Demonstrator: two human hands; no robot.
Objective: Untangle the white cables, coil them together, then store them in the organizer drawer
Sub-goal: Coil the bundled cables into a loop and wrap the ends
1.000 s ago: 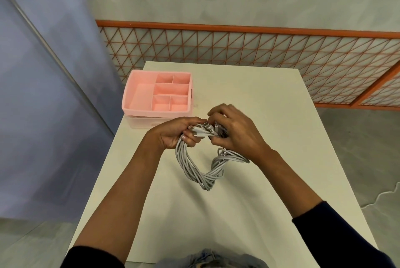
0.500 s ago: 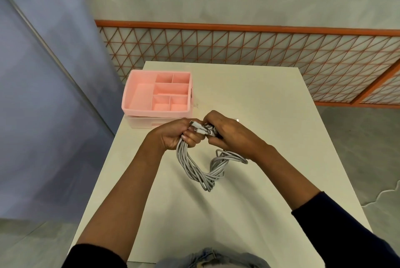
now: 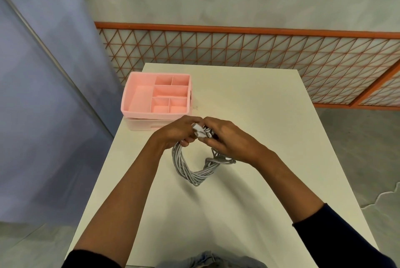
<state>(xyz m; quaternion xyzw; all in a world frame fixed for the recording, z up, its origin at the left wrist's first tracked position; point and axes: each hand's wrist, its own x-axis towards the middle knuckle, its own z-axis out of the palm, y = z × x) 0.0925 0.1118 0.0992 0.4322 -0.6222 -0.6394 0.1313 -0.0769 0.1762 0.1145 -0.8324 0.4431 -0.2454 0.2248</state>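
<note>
- A pale table (image 3: 249, 99) stands before a grey wall, with an orange lattice railing (image 3: 238, 51) behind its far edge and a blue-grey panel (image 3: 43, 94) on the 9 o'clock side.
- A pink organizer (image 3: 151, 114) sits at about 10 o'clock on the table, by the left edge. Its open top is split into compartments, and a pale drawer (image 3: 140, 125) lies beneath it.
- Both hands meet over the table's middle, at 5 o'clock from the organizer.
- The left hand (image 3: 177, 133) curls round the loop's 11 o'clock side.
- The right hand (image 3: 229, 138) grips its 1 o'clock side, and the knuckles of the two hands almost touch.
- The white cables (image 3: 190, 170) hang from both hands as one bundled loop sagging toward 6 o'clock. Whether the lowest bend rests on the table is unclear.
- White plug ends (image 3: 198, 129) poke up between the hands at the loop's 12 o'clock.
</note>
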